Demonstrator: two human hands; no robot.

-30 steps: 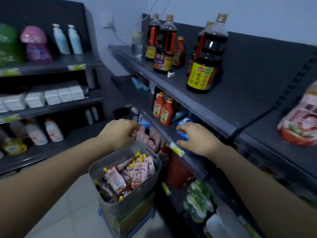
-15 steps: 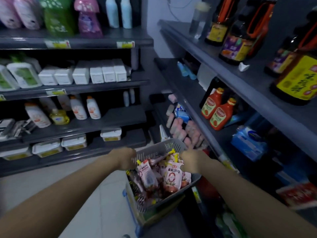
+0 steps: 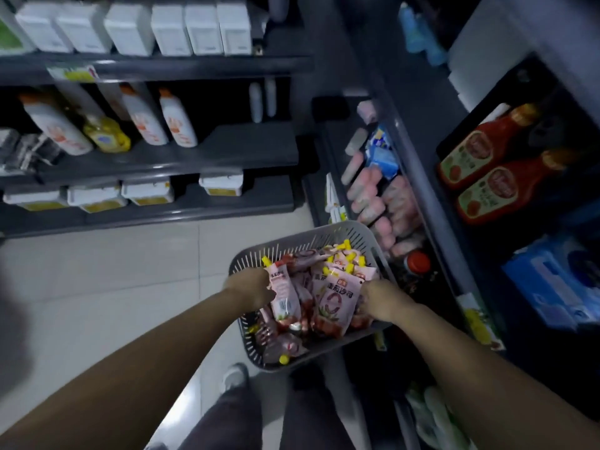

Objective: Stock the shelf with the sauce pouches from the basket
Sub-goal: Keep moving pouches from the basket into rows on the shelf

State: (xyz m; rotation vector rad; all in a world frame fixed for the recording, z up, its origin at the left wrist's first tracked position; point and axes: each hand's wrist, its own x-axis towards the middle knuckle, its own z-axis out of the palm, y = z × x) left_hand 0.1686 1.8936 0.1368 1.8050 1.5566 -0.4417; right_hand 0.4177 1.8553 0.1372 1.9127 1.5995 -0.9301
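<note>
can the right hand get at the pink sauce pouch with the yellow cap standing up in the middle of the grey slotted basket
Probably yes. The right hand is already inside the grey slotted plastic basket, right beside the pink sauce pouch with the yellow cap, and nothing lies over the pouch. Whether the fingers already grip it is unclear.

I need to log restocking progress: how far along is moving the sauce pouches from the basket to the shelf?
Early or mid-job, by the look of it. Done: cannot tell; no matching pouches show clearly on the shelf. In hand: the left hand and right hand are both down in the grey basket, each at a sauce pouch. Left: the basket holds many pouches, so most stocking remains.
</note>
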